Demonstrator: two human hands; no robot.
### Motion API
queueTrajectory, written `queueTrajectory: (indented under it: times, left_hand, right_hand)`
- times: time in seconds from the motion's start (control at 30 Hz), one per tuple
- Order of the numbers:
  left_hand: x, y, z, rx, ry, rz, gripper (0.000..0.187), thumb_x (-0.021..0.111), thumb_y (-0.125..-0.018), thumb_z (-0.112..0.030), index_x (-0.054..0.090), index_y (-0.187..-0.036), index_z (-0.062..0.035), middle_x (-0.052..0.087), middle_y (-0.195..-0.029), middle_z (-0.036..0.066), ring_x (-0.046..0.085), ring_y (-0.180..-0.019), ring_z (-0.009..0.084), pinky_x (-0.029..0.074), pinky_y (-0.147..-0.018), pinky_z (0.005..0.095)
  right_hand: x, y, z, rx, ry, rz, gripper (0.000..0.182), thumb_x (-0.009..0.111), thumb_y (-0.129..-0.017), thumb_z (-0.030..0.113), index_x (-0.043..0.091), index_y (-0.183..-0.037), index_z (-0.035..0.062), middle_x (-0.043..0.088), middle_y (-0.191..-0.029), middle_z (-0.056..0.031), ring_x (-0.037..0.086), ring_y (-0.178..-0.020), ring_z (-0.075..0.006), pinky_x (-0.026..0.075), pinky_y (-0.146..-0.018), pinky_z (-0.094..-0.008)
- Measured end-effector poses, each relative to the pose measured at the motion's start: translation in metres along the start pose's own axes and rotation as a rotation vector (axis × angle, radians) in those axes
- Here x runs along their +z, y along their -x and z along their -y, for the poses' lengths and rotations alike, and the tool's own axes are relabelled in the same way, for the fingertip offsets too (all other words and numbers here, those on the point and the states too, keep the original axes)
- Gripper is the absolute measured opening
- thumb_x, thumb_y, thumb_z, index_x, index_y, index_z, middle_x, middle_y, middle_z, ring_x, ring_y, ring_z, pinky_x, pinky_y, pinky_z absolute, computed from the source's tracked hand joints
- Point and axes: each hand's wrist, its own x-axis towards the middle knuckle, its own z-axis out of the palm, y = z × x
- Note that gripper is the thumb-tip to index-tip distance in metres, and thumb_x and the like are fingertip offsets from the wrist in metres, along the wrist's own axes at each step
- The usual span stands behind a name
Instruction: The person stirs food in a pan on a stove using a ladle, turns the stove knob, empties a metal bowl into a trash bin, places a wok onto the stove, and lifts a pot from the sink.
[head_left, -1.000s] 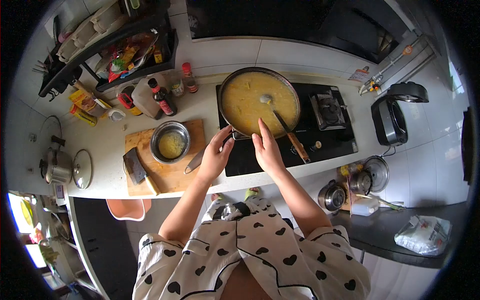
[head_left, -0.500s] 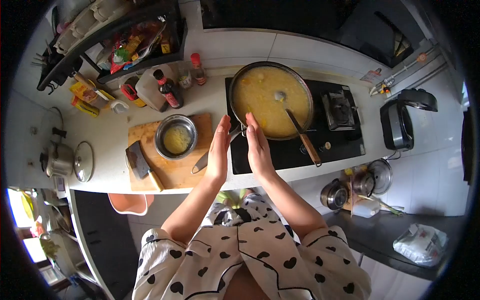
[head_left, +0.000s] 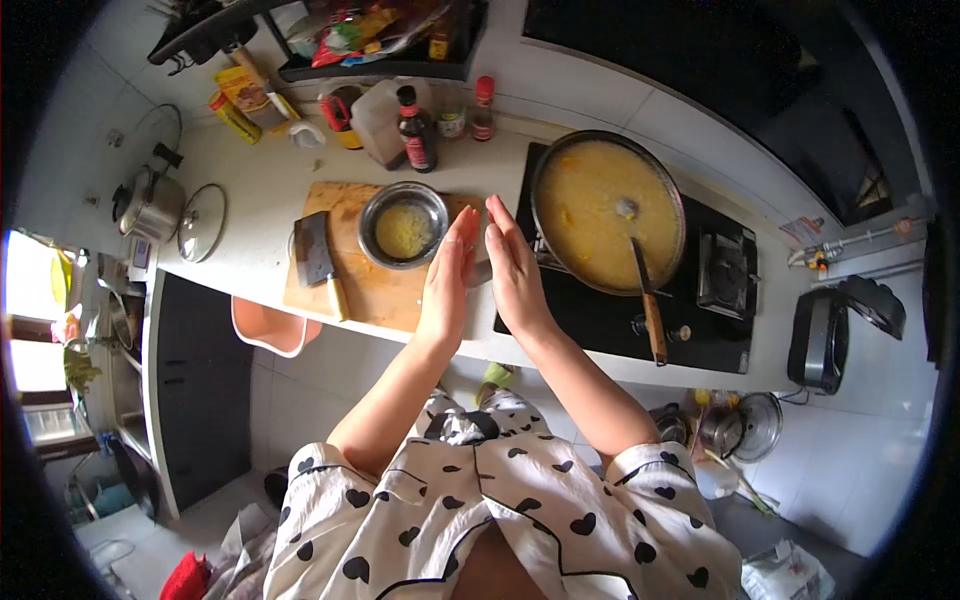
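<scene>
My left hand and my right hand are held up palm to palm, fingers straight, a narrow gap between them. Neither holds anything. Left of them, a metal bowl with a pale yellow mixture sits on the wooden cutting board. A cleaver with a wooden handle lies on the board's left side. To the right, a wide pan full of yellowish soup stands on the black gas stove. A ladle rests in it, its wooden handle over the rim. My right hand partly hides the pan's handle.
A dark sauce bottle and a red-capped jar stand at the counter's back. A glass lid and a steel pot are at the left. A black appliance stands right of the stove. Below the counter edge is a pink bin.
The view has turned leftward, so the counter, bowl and pan appear shifted right. My hands keep the same palm-to-palm pose and now appear nearer the bowl.
</scene>
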Motion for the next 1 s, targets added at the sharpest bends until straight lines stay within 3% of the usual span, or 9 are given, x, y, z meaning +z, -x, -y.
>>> queueTrajectory:
  times: [0.1,0.17,0.2,0.5,0.6,0.73,0.83,0.97,1.0]
  left_hand:
    - [-0.028,-0.002,-0.013,0.043,-0.037,-0.036,0.056,0.031,-0.097,-0.041,0.026,-0.141,-0.0070,0.028,-0.145,0.010,0.024,-0.135,0.0194,0.015,-0.110,0.0327]
    - [-0.049,-0.004,-0.024,0.051,-0.066,-0.073,0.056,0.032,-0.097,-0.041,0.027,-0.141,-0.0071,0.028,-0.145,0.010,0.024,-0.135,0.0192,0.015,-0.110,0.0326]
    - [-0.063,-0.006,-0.027,0.057,-0.068,-0.085,0.053,0.030,-0.097,-0.038,0.028,-0.141,-0.0085,0.030,-0.144,0.010,0.025,-0.135,0.0192,0.014,-0.110,0.0331]
    - [-0.221,-0.048,-0.052,-0.125,-0.186,-0.140,0.043,0.039,-0.096,-0.030,0.042,-0.133,-0.0058,0.046,-0.133,0.007,0.040,-0.125,0.0160,0.025,-0.105,0.0298]
    - [-0.253,-0.064,-0.045,-0.219,-0.284,-0.125,0.041,0.045,-0.094,-0.024,0.045,-0.130,-0.0045,0.049,-0.129,0.006,0.042,-0.123,0.0156,0.027,-0.103,0.0281]
    - [-0.288,-0.093,-0.006,-0.216,-0.474,-0.072,0.044,0.050,-0.091,-0.019,0.044,-0.130,-0.0011,0.051,-0.127,0.009,0.045,-0.120,0.0181,0.031,-0.101,0.0283]
    - [-0.298,-0.112,0.020,-0.242,-0.522,-0.090,0.043,0.052,-0.091,-0.018,0.045,-0.129,0.0003,0.052,-0.125,0.011,0.048,-0.116,0.0190,0.034,-0.098,0.0283]
    - [-0.303,-0.129,0.046,-0.197,-0.591,-0.059,0.037,0.050,-0.092,-0.018,0.049,-0.123,0.0016,0.056,-0.117,0.011,0.051,-0.109,0.0180,0.037,-0.094,0.0284]
    - [-0.301,-0.131,0.045,-0.185,-0.622,-0.041,0.034,0.049,-0.092,-0.018,0.051,-0.120,0.0019,0.058,-0.112,0.010,0.053,-0.104,0.0174,0.039,-0.092,0.0282]
  right_hand:
    - [0.021,-0.002,-0.006,-0.029,0.031,-0.007,0.051,0.036,-0.098,0.026,0.023,-0.139,-0.0023,0.024,-0.145,-0.0191,0.021,-0.136,-0.0247,0.016,-0.110,-0.0338]
    - [0.038,-0.003,-0.008,-0.061,0.081,-0.073,0.052,0.039,-0.098,0.024,0.025,-0.137,-0.0063,0.035,-0.139,-0.0193,0.036,-0.127,-0.0208,0.027,-0.104,-0.0292]
    - [0.048,-0.004,-0.009,-0.057,0.095,-0.077,0.051,0.041,-0.097,0.023,0.026,-0.137,-0.0053,0.035,-0.139,-0.0190,0.036,-0.127,-0.0206,0.028,-0.104,-0.0293]
    - [0.176,-0.017,-0.101,-0.093,0.245,-0.181,0.049,0.048,-0.090,0.008,0.032,-0.135,0.0002,0.039,-0.135,-0.0205,0.039,-0.125,-0.0309,0.036,-0.100,-0.0343]
    - [0.180,-0.029,-0.157,-0.030,0.427,-0.366,0.048,0.048,-0.088,0.004,0.035,-0.134,0.0017,0.039,-0.134,-0.0221,0.042,-0.122,-0.0321,0.040,-0.095,-0.0331]
    - [0.172,-0.029,-0.169,0.230,0.473,-0.562,0.049,0.048,-0.087,0.003,0.034,-0.134,0.0027,0.039,-0.133,-0.0228,0.045,-0.117,-0.0342,0.044,-0.089,-0.0355]
    - [0.155,-0.029,-0.207,0.190,0.688,-0.756,0.052,0.049,-0.084,0.001,0.032,-0.133,-0.0001,0.037,-0.133,-0.0253,0.038,-0.122,-0.0380,0.035,-0.099,-0.0409]
    - [0.125,-0.031,-0.253,0.259,0.360,-0.923,0.050,0.053,-0.083,0.002,0.036,-0.129,-0.0035,0.044,-0.126,-0.0231,0.041,-0.121,-0.0327,0.034,-0.099,-0.0387]
    - [0.126,-0.034,-0.252,0.241,0.286,-0.962,0.045,0.055,-0.085,0.005,0.039,-0.126,-0.0046,0.050,-0.119,-0.0205,0.048,-0.114,-0.0289,0.037,-0.096,-0.0359]
